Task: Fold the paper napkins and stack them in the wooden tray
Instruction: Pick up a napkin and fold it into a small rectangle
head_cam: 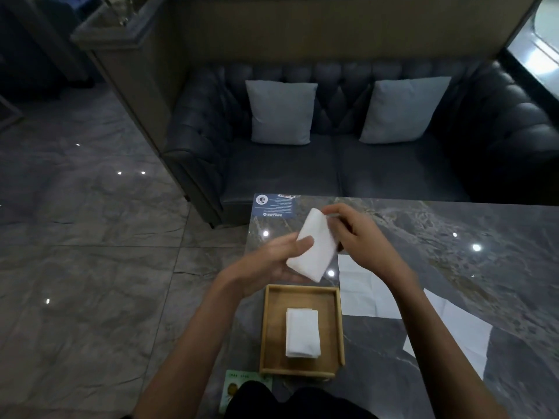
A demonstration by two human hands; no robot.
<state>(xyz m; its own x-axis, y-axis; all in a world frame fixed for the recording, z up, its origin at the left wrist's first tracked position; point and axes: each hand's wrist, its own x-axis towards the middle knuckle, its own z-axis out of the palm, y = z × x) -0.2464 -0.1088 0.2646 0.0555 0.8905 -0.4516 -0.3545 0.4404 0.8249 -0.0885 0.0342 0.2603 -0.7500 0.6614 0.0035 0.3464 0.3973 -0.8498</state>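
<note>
White napkin (314, 246) held, one tray (338, 325) (one stack (302, 332)), two sheets (363, 287) (456, 331)

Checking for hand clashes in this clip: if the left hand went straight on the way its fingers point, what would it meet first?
The left hand would push into the folded napkin it holds, then likely the right hand right behind it; depth is unclear.

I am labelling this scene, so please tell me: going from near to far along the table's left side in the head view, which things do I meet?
Green card → wooden tray holding a napkin stack → folded napkin held by left hand and right hand → blue card → sofa.
</note>
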